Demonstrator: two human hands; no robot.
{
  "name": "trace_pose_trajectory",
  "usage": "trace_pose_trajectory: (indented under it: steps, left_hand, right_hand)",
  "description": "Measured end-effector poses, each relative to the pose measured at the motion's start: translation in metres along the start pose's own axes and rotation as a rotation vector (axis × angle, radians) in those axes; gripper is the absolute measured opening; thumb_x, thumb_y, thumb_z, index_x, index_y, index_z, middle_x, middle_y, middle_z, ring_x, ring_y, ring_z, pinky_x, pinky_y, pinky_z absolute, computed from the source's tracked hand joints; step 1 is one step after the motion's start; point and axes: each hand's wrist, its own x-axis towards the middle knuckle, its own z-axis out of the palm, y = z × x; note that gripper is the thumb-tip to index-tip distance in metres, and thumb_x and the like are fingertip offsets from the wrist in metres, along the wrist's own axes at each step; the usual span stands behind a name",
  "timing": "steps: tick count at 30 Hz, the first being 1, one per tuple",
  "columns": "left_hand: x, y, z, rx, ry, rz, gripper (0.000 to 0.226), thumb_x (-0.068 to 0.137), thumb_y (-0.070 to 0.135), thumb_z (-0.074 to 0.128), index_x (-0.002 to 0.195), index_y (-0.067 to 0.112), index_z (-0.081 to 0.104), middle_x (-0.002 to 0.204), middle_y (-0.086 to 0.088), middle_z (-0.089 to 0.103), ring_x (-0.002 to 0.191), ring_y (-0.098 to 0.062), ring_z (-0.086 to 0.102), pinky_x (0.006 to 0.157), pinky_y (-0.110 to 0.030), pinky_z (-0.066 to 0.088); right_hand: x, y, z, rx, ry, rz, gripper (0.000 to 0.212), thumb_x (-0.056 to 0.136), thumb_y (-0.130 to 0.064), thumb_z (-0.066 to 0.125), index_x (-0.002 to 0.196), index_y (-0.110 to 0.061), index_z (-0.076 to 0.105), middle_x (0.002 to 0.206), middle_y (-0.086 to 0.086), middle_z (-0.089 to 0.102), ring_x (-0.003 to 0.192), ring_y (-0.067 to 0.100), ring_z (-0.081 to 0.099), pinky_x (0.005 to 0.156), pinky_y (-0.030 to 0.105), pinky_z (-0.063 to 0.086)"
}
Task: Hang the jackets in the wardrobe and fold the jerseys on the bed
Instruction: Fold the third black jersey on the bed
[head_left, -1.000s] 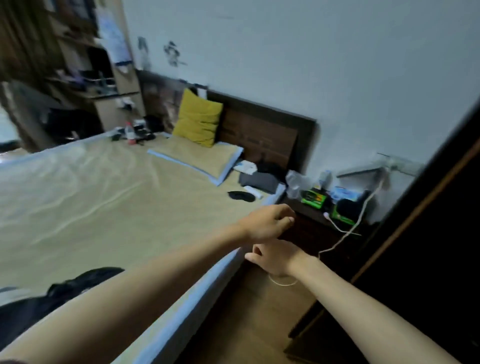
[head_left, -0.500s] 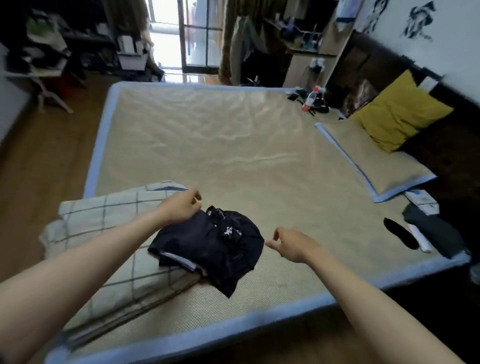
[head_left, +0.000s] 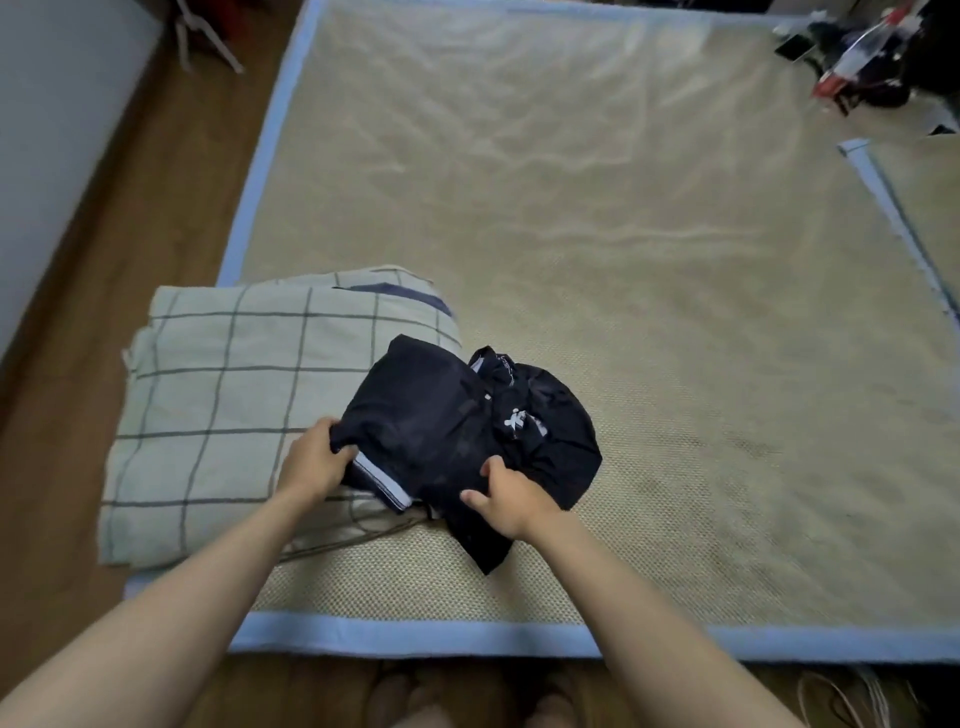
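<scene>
Nearest to me, both my arms reach down over the blue edge of the bed (head_left: 415, 631). My left hand (head_left: 314, 462) is closed on the left corner of the dark clothes (head_left: 457, 431), fingers curled over the cloth and thumb under it, just above a white-striped hem that pokes out beneath. My right hand (head_left: 511, 499) is clamped on the lower right part of the same pile, thumb on top and the other fingers tucked into the cloth. I hold it at two sides like this, I'd say, so the top garment can be lifted clear and spread flat for folding, or shaken out to see whether it is a jacket or a jersey.

The pile lies near the foot of the bed, partly on the woven mat (head_left: 571, 249) and partly lapped over the right end of a folded checked blanket (head_left: 223, 415). It is navy or black, thin and slightly glossy, and crumpled into a rounded heap with a pointed tail hanging toward me. A small white logo shows on its right half, and there is white lettering along a band near the top. I cannot tell how many garments are bundled there.

Beyond it the mat is bare and rippled. At the far right corner are a bottle (head_left: 852, 57) and some dark clutter, too blurred to name.
</scene>
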Motion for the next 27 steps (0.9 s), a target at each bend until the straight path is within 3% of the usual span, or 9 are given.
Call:
trace_pose_trajectory:
  steps: [3, 10, 15, 19, 23, 27]
  left_hand:
    - [-0.014, 0.035, 0.003, -0.16, 0.114, 0.067, 0.008, 0.091, 0.011, 0.063, 0.096, 0.011, 0.069, 0.089, -0.004, 0.07, 0.093, -0.03, 0.066, 0.071, -0.032, 0.039]
    - [-0.05, 0.165, -0.05, -0.295, 0.15, 0.361, 0.014, 0.093, 0.008, 0.061, 0.085, 0.017, 0.068, 0.08, 0.0, 0.071, 0.076, -0.017, 0.066, 0.071, -0.034, 0.05]
    - [-0.073, 0.174, -0.093, -0.128, 0.195, 0.439, 0.021, 0.089, -0.001, 0.059, 0.092, 0.018, 0.068, 0.085, 0.01, 0.071, 0.078, -0.008, 0.065, 0.069, -0.017, 0.046]
    - [-0.077, 0.114, -0.115, 0.042, 0.162, 0.306, 0.027, 0.088, -0.007, 0.059, 0.086, 0.019, 0.067, 0.074, 0.006, 0.072, 0.073, -0.005, 0.067, 0.068, -0.025, 0.048]
    - [-0.075, 0.042, -0.103, 0.183, -0.077, 0.071, 0.033, 0.088, -0.01, 0.064, 0.082, 0.022, 0.069, 0.07, 0.007, 0.076, 0.067, -0.008, 0.074, 0.066, -0.022, 0.053]
    - [-0.058, 0.008, -0.074, 0.223, -0.201, -0.089, 0.038, 0.083, -0.008, 0.071, 0.098, 0.026, 0.066, 0.097, -0.003, 0.076, 0.086, -0.019, 0.072, 0.083, -0.036, 0.057]
  right_hand:
    - [0.006, 0.005, 0.005, 0.049, -0.045, -0.06, 0.061, 0.098, -0.049, 0.058, 0.14, -0.011, 0.038, 0.142, 0.014, 0.054, 0.128, 0.033, 0.055, 0.104, 0.044, 0.046]
    - [0.002, 0.023, -0.054, 0.221, 0.003, -0.13, 0.083, 0.091, -0.052, 0.067, 0.151, -0.011, 0.026, 0.149, 0.012, 0.05, 0.134, 0.029, 0.052, 0.11, 0.042, 0.044]
    - [0.029, 0.062, -0.087, 0.214, 0.058, 0.011, 0.082, 0.096, -0.044, 0.061, 0.154, -0.003, 0.019, 0.145, 0.017, 0.054, 0.129, 0.035, 0.056, 0.106, 0.044, 0.047]
    - [0.06, 0.105, -0.08, 0.227, 0.084, 0.167, 0.072, 0.097, -0.041, 0.058, 0.147, -0.002, 0.024, 0.145, 0.02, 0.05, 0.129, 0.037, 0.054, 0.106, 0.046, 0.046]
    - [0.095, 0.124, -0.064, 0.319, 0.176, 0.192, 0.065, 0.098, -0.043, 0.059, 0.143, -0.004, 0.032, 0.145, 0.018, 0.05, 0.129, 0.038, 0.054, 0.106, 0.048, 0.046]
    - [0.125, 0.121, -0.05, 0.488, 0.202, 0.12, 0.072, 0.094, -0.05, 0.065, 0.148, -0.012, 0.037, 0.146, 0.011, 0.053, 0.131, 0.032, 0.054, 0.105, 0.042, 0.044]
